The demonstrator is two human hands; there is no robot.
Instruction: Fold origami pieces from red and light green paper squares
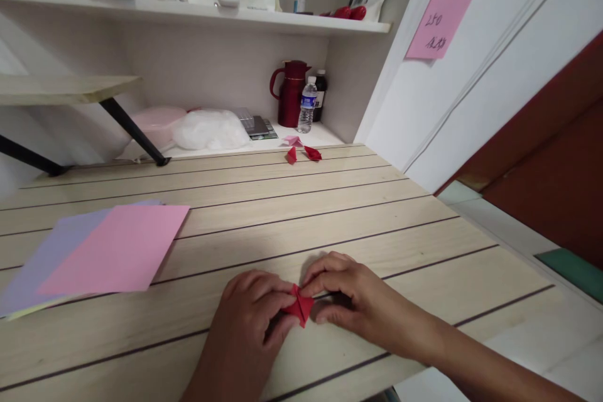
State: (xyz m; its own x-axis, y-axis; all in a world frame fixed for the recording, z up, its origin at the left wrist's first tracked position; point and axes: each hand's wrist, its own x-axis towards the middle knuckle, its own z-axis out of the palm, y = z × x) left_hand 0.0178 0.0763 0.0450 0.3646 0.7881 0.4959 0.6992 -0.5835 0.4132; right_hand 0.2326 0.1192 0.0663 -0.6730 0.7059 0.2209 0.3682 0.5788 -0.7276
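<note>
A small piece of folded red paper with crossing creases lies on the wooden-plank tabletop, between my two hands. From its left side my left hand pinches it with thumb and fingers. My right hand comes in from the right with bent fingers. Its index fingertip presses on the paper's upper edge, while the thumb is close to the right corner. My fingertips cover parts of the paper's edges.
Pink paper sheets overlap purple sheets at the left. Folded red paper pieces sit at the table's far edge. Behind them stand a dark red jug and a water bottle. A small raised shelf stands at the far left.
</note>
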